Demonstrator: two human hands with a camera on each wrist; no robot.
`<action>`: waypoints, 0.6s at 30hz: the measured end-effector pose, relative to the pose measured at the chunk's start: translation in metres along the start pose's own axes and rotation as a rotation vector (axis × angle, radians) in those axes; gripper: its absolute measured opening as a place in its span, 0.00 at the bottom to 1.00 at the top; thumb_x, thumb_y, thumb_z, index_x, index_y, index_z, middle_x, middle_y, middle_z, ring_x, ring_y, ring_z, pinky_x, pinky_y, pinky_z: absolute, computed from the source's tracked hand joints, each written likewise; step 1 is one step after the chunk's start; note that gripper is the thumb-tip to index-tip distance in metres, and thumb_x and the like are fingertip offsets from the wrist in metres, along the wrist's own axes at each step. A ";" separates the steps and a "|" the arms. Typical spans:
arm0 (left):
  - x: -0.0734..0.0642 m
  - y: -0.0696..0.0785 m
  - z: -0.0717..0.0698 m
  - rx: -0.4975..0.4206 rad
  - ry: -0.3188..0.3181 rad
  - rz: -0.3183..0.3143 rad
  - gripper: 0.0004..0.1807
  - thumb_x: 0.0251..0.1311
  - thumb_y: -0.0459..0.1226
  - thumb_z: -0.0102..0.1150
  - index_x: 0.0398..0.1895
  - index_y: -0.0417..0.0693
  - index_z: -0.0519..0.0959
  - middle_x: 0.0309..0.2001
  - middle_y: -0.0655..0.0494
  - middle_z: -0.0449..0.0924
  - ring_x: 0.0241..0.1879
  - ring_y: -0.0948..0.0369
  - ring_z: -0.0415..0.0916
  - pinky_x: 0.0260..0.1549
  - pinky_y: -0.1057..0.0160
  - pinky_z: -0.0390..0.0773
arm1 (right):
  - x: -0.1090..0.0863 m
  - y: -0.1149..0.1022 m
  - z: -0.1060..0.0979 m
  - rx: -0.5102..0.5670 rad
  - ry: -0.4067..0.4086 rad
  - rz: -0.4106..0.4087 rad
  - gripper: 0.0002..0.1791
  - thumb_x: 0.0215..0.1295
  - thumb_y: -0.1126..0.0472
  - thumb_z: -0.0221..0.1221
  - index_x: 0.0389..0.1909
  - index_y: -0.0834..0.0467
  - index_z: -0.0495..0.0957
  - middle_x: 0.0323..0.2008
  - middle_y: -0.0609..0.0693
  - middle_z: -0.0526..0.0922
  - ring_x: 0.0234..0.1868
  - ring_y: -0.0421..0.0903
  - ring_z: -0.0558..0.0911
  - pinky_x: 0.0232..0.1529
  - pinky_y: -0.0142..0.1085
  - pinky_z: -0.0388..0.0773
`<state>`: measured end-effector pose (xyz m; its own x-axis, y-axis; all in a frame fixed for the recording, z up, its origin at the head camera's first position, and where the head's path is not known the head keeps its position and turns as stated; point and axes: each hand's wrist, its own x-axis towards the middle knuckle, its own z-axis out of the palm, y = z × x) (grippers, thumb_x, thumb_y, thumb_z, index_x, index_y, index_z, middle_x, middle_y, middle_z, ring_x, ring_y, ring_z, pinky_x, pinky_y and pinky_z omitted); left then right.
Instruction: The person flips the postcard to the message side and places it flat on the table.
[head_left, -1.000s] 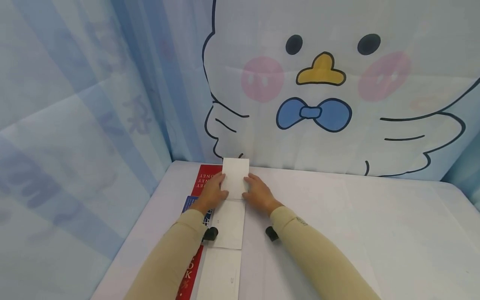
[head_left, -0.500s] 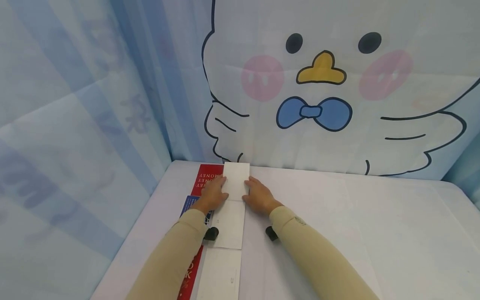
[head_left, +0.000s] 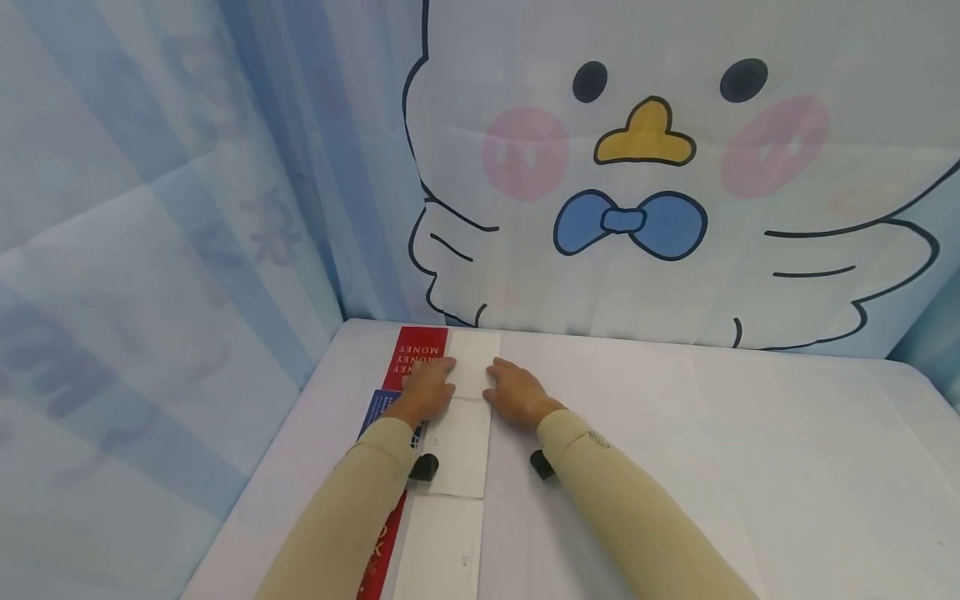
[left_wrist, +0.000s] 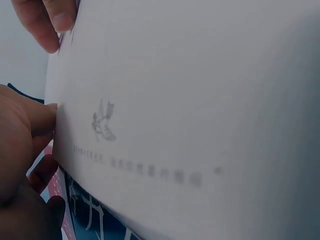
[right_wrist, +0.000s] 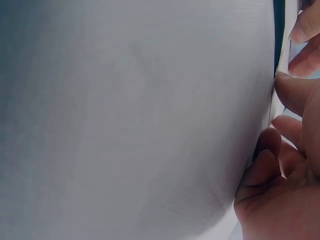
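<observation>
The farthest white rectangular, book-like piece lies near the far edge of the white-covered table, between the two hands. The left hand, at its eight o'clock, touches the left edge, thumb and forefinger apart; the right hand, at four o'clock, meets the right edge likewise. Whether either hand pinches the edge, I cannot tell.

At six o'clock from this piece comes a second white rectangular piece, then the nearest white rectangular piece, end to end. A red book with "MONEY" lettering sits at nine o'clock from the farthest piece. A blue book, partly hidden, shows at about eight o'clock from the left hand. A pale curtain printed with a cartoon bird hangs at twelve o'clock, beyond the table.
</observation>
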<state>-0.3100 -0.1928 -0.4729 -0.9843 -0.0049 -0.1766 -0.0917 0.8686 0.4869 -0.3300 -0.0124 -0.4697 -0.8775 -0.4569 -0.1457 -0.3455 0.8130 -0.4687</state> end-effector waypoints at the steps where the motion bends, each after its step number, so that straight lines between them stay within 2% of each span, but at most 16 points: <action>1: -0.001 0.000 0.000 0.004 -0.002 -0.007 0.31 0.70 0.39 0.59 0.75 0.52 0.65 0.73 0.51 0.65 0.73 0.46 0.54 0.69 0.37 0.53 | 0.000 0.000 0.000 -0.002 0.000 -0.002 0.28 0.74 0.57 0.55 0.70 0.65 0.67 0.74 0.58 0.62 0.74 0.55 0.60 0.74 0.46 0.54; 7: -0.006 0.003 -0.004 0.002 -0.004 -0.035 0.30 0.70 0.39 0.59 0.75 0.52 0.66 0.72 0.50 0.65 0.72 0.45 0.55 0.69 0.37 0.52 | -0.001 -0.001 0.001 0.012 -0.001 0.004 0.28 0.75 0.57 0.54 0.71 0.64 0.66 0.75 0.57 0.61 0.74 0.55 0.61 0.73 0.47 0.54; 12: -0.006 0.004 -0.004 0.013 -0.003 -0.028 0.30 0.70 0.38 0.59 0.74 0.51 0.66 0.72 0.50 0.65 0.73 0.45 0.54 0.70 0.37 0.51 | -0.003 -0.001 0.000 0.038 0.007 0.011 0.28 0.75 0.58 0.54 0.71 0.63 0.66 0.74 0.58 0.62 0.74 0.55 0.61 0.73 0.47 0.54; 15: -0.005 0.007 -0.004 0.029 0.017 -0.008 0.31 0.68 0.38 0.61 0.74 0.50 0.67 0.71 0.50 0.67 0.72 0.45 0.55 0.70 0.37 0.49 | -0.003 -0.002 -0.003 0.075 0.028 0.016 0.27 0.76 0.57 0.53 0.71 0.62 0.66 0.74 0.57 0.62 0.74 0.54 0.61 0.73 0.46 0.55; 18: -0.007 0.012 -0.009 0.039 0.066 0.013 0.31 0.66 0.37 0.63 0.73 0.50 0.68 0.69 0.49 0.69 0.70 0.46 0.57 0.69 0.36 0.51 | -0.005 -0.002 -0.009 0.136 0.061 0.017 0.26 0.76 0.56 0.53 0.70 0.61 0.67 0.73 0.56 0.64 0.74 0.53 0.61 0.73 0.46 0.55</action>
<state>-0.3052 -0.1869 -0.4583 -0.9933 -0.0251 -0.1130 -0.0742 0.8876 0.4546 -0.3277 -0.0088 -0.4602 -0.9029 -0.4172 -0.1035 -0.2856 0.7623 -0.5808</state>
